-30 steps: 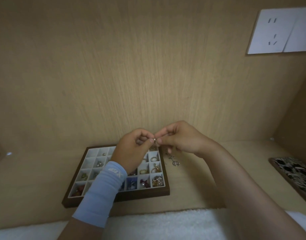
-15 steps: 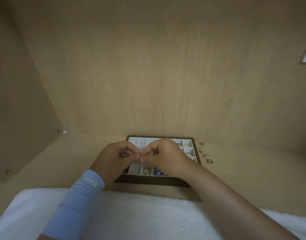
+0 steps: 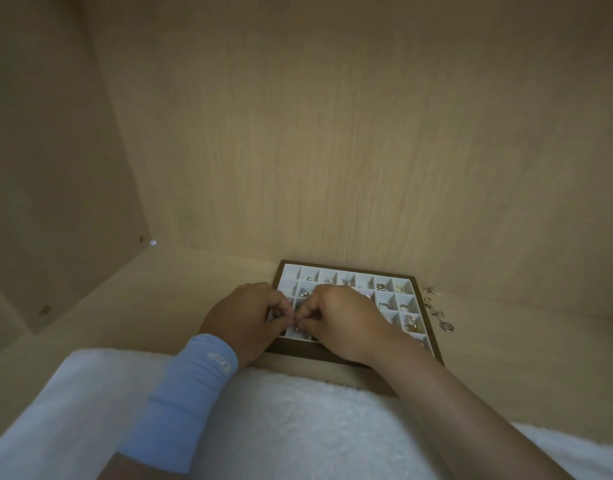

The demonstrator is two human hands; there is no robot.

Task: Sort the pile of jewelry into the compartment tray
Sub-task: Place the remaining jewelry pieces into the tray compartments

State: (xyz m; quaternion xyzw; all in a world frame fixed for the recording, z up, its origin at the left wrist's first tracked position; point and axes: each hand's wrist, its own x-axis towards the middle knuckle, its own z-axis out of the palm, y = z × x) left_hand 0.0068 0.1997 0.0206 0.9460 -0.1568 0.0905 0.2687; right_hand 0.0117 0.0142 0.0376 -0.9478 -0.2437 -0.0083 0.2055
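Observation:
A brown-framed compartment tray [image 3: 346, 267] with white cells stands against the wooden back wall; several cells hold rings and small pieces. My left hand [image 3: 244, 318] and my right hand [image 3: 339, 318] meet fingertip to fingertip low over the tray's near left cells. Between their curled fingers they pinch a tiny piece of jewelry [image 3: 295, 317], too small to identify. Both hands hide the tray's near left part. A few loose silver pieces [image 3: 438, 311] lie on the shelf just right of the tray.
The wooden back wall rises right behind the tray, and a side panel [image 3: 55, 168] closes the left. A white fluffy cloth [image 3: 298, 420] covers the near edge under my forearms. Bare wooden surface [image 3: 523, 358] lies right of the loose pieces.
The view has swung left and down, so the wall socket left the frame. My two hands, still pinching the tiny piece together, have sunk from above the tray to just over its near cells.

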